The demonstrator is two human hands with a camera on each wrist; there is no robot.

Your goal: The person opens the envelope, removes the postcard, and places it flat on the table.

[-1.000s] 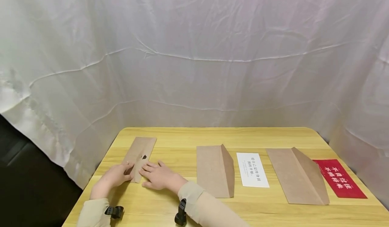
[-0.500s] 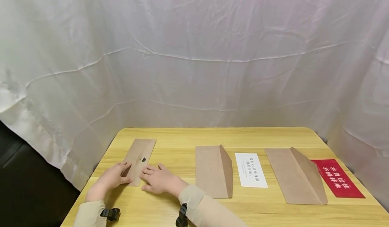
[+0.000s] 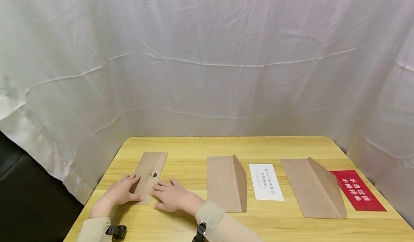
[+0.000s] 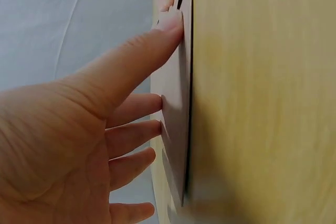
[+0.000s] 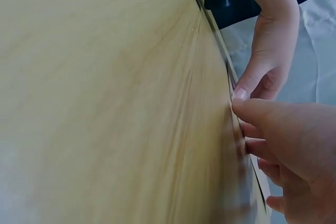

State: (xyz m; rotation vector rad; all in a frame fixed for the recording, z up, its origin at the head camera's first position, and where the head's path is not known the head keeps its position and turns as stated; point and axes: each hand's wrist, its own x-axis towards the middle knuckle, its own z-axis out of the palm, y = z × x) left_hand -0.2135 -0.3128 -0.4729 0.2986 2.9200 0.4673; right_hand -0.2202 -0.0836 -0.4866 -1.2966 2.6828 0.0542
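Note:
A brown paper envelope (image 3: 157, 158) with a small dark mark near its middle lies flat at the table's left side. My left hand (image 3: 119, 192) rests on its left part, thumb and fingertips touching the paper. The left wrist view shows that thumb (image 4: 169, 22) pressing on the envelope (image 4: 176, 82), the fingers stretched out. On the envelope's right edge lies my right hand (image 3: 173, 197), its fingers spread and fairly straight. In the right wrist view the right hand (image 5: 299, 150) is beside the left hand (image 5: 273, 51) along the thin envelope edge.
Two more brown envelopes with raised flaps lie to the right, one mid-table (image 3: 221, 184) and one farther right (image 3: 308, 188). Between them is a white printed card (image 3: 266, 182). A red printed card (image 3: 359, 191) lies partly behind the right envelope. Pale curtains (image 3: 207, 73) surround the wooden table (image 3: 184, 146).
The left envelope has slid a little toward the table's front edge, with both hands on it. The left hand's fingers have spread slightly. The other envelopes and cards stay in place.

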